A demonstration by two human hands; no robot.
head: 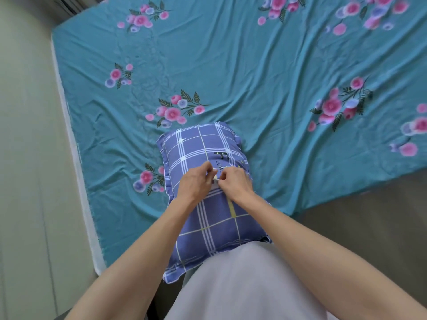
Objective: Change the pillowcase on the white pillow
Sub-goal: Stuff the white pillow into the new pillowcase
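Hands meeting mid-pillow: left hand (196, 181) and right hand (233, 182) pinching blue checked fabric pillowcase (203, 218) at its closure, probably to open it, on teal floral bedsheet (254, 77).

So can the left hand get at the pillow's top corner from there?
Probably yes. The left hand is already on the pillow, pinching near its middle, and nothing lies between it and the top corner.
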